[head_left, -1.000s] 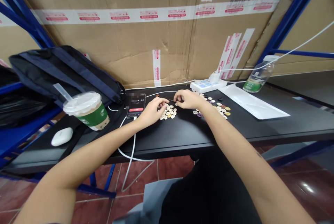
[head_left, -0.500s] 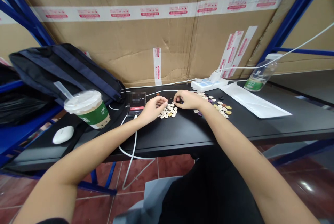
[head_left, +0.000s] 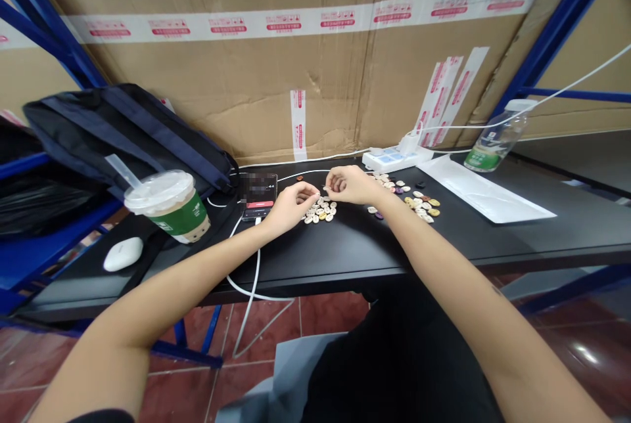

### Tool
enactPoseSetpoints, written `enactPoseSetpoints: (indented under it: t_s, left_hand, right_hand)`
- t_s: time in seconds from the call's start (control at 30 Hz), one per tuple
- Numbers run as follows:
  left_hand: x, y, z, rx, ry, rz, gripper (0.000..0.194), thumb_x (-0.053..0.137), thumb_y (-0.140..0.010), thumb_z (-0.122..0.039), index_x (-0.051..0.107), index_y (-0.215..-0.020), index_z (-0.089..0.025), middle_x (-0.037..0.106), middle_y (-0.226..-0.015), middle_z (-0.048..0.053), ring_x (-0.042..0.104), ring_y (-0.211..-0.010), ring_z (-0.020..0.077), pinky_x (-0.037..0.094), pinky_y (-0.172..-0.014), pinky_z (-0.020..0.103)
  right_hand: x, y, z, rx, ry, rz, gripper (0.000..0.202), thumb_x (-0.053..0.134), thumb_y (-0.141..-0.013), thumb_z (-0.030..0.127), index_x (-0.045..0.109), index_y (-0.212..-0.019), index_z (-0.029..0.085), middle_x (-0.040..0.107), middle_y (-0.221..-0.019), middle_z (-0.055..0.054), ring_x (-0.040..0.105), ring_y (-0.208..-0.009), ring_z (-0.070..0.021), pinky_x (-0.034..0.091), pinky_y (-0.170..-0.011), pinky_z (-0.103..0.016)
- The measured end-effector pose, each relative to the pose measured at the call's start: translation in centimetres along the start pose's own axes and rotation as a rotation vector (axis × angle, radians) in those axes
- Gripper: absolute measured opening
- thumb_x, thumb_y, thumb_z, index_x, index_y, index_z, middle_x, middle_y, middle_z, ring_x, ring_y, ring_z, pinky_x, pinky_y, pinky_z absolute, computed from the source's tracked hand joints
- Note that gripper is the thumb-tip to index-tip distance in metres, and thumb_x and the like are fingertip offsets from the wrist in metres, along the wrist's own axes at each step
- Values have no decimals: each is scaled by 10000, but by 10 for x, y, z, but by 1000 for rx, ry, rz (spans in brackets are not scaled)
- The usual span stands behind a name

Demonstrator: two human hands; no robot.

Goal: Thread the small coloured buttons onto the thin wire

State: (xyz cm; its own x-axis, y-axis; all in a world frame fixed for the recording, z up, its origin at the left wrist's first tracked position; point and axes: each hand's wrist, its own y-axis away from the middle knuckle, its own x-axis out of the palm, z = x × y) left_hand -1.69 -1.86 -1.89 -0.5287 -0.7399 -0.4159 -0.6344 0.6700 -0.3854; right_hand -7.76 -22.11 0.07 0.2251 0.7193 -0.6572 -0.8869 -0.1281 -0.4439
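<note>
Over the surface point(head_left: 345, 255), the left hand point(head_left: 294, 205) is pinched narrow, thumb to forefinger, though I cannot tell whether it grips anything, while the right hand point(head_left: 351, 184) seems to pinch a pale button point(head_left: 327, 188) by its edge, a fingertip hold that suits so small and flat a piece. The pile point(head_left: 315, 215) of mostly pale buttons lies just below both sets of fingertips, probably for short reach, and the mixed buttons point(head_left: 422, 205) spread beyond the right wrist, likely to keep them apart.

Even, moderate light; glare spot on red floor point(head_left: 584, 352) (lower right); edges stretched.
</note>
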Motion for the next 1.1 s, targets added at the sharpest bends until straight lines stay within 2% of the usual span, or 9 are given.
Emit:
enactPoseSetpoints:
  t_s: [0.13, 0.3, 0.43, 0.57, 0.83, 1.1]
  left_hand:
    - [-2, 0, -2, -1, -40, -37, 148, 658, -864, -282, 655, -932, -150, 705, -906, 61, 674, -852, 172, 540, -796, 312]
    - [-4, -1, 0, 30, -69, -83, 123, 646, -873, -261, 665, -935, -157, 719, -933, 64, 681, -859, 171, 544, -806, 310]
    - [-4, -1, 1, 50, -65, -79, 131, 645, -878, -270, 666, -935, -154, 724, -946, 69, 685, -865, 173, 552, -818, 317]
    - [-4, -1, 0, 41, -75, -63, 139, 648, -879, -270, 669, -941, -147, 724, -953, 74, 686, -858, 172, 556, -822, 324]
    - [-5, -1, 0, 22, -88, -71, 118, 635, -881, -241, 666, -946, -149, 725, -950, 75, 695, -871, 179, 562, -825, 328]
    - [-5, -1, 0, -2, -61, -70, 138, 635, -875, -225, 710, -954, -141, 753, -963, 88, 718, -897, 202, 575, -894, 379]
  right_hand:
    - [5, 0, 8, -3, -103, 55, 140, 641, -664, 185, 648, -799, 147, 643, -670, -8, 597, -600, -118, 514, -608, -247]
    - [8, -2, 11, -5, -126, 100, 198, 658, -675, 220, 722, -833, 119, 668, -656, -22, 598, -584, -123, 517, -592, -254]
    - [8, -2, 8, -31, -107, 136, 232, 677, -702, 250, 762, -871, 115, 728, -747, -60, 637, -627, -144, 542, -637, -277]
    - [8, -2, 5, 2, -126, 165, 240, 699, -738, 267, 769, -907, 110, 758, -818, -91, 688, -673, -172, 574, -681, -299]
    - [10, -4, 3, 30, -161, 173, 237, 746, -769, 315, 760, -911, 126, 767, -821, -99, 726, -729, -205, 593, -713, -323]
    - [10, -3, 6, 30, -164, 142, 320, 771, -752, 436, 734, -855, 135, 754, -776, -86, 704, -691, -181, 569, -656, -294]
